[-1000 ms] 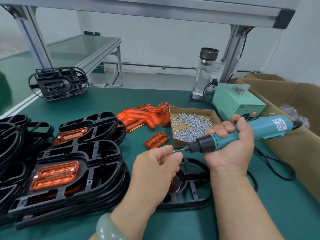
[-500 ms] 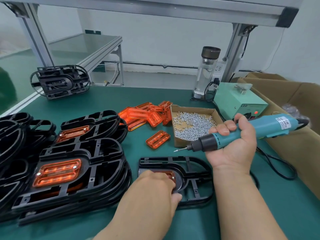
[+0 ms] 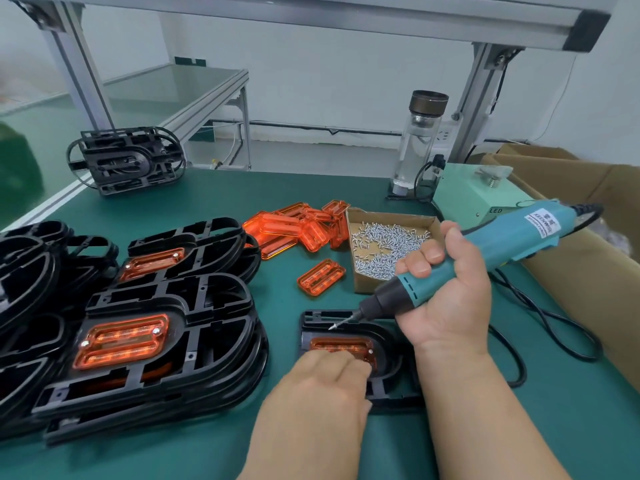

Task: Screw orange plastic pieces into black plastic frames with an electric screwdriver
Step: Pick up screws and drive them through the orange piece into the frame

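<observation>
Lowered since the earlier frame, right hand [image 3: 446, 299] grips screwdriver [image 3: 512, 237], its tip hovering just beyond left hand [image 3: 322, 386]. Left hand rests bent-fingered on orange piece [image 3: 339, 344], seated in frame [image 3: 388, 336]; any pinch cannot be told. Step: screw-driving. Next move probably requires seating the tip squarely on a screw.

We are seeing bright, even, diffuse light coming from above. Shadows are falling soft and faint on the green table [image 3: 214, 202] under the right hand [image 3: 446, 303] and electric screwdriver [image 3: 502, 244]. The orange pieces [image 3: 294, 226] are glowing translucent; glints are showing on the glass bottle [image 3: 415, 150]. The white wall [image 3: 329, 81] is washing out. Wide-angle distortion is bending the aluminium frame [image 3: 311, 15] near the edges. The black frames [image 3: 20, 271] at the left edge are smearing; the centre is reading sharp.
</observation>
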The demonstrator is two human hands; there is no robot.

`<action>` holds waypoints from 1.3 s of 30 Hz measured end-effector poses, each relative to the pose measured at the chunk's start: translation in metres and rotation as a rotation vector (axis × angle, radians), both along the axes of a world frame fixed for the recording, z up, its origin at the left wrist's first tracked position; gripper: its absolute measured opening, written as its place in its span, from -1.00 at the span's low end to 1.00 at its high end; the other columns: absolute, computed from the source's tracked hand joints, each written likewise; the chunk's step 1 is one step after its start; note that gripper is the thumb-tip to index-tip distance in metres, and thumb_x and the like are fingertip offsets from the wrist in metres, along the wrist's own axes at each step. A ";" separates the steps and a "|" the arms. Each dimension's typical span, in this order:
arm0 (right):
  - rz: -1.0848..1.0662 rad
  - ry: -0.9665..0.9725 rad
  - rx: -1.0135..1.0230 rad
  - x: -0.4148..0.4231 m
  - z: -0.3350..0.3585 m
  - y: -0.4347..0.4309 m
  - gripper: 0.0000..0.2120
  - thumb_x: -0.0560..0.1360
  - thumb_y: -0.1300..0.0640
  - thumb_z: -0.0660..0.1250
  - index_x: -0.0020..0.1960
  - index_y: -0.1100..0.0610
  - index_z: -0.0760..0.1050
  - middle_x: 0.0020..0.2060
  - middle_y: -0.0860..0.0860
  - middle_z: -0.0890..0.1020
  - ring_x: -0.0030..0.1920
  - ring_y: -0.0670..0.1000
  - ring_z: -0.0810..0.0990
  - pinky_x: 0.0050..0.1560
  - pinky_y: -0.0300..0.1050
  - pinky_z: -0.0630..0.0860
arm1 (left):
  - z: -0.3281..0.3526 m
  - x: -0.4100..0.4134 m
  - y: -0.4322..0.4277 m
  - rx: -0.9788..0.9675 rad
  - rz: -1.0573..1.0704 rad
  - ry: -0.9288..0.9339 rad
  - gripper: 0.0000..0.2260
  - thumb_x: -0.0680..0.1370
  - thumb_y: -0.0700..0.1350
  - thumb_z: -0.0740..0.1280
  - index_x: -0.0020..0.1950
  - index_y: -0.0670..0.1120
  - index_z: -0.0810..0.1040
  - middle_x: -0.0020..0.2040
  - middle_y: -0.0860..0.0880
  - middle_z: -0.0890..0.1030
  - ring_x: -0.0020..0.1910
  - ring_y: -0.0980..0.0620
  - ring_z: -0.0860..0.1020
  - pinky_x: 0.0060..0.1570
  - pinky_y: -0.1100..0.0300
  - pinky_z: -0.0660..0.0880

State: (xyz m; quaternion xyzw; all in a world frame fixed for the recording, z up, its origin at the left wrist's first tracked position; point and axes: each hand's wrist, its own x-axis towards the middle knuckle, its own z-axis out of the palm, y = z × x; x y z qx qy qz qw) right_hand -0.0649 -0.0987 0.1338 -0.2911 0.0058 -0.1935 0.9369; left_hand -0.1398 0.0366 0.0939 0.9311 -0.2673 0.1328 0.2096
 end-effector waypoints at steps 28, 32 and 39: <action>0.023 -0.120 -0.436 -0.008 0.002 0.033 -0.90 0.37 0.22 0.33 -0.19 0.03 0.54 -0.49 0.01 0.37 -0.55 -0.02 0.35 -0.44 -0.23 0.34 | 0.002 -0.009 0.000 0.028 0.107 -0.062 -0.75 0.02 -0.09 0.54 -0.33 0.02 0.68 -0.38 0.13 0.61 -0.39 0.14 0.60 -0.65 0.34 0.41; 0.075 -0.166 -0.479 -0.008 0.002 0.035 -0.86 0.39 0.21 0.34 -0.07 0.13 0.47 -0.49 0.00 0.39 -0.55 -0.02 0.36 -0.43 -0.22 0.36 | 0.003 -0.008 0.000 0.052 0.113 -0.030 -0.59 -0.14 -0.07 0.64 -0.34 0.02 0.68 -0.39 0.13 0.61 -0.41 0.13 0.60 -0.66 0.35 0.40; 0.313 -0.355 -0.682 -0.004 0.008 0.048 -0.84 0.38 0.14 0.37 -0.09 -0.07 0.58 -0.51 -0.08 0.45 -0.56 -0.05 0.39 -0.41 -0.25 0.39 | 0.002 -0.004 -0.002 0.034 0.094 -0.038 -0.65 -0.13 -0.15 0.59 -0.42 -0.02 0.61 -0.47 0.09 0.53 -0.46 0.07 0.55 -0.68 0.33 0.38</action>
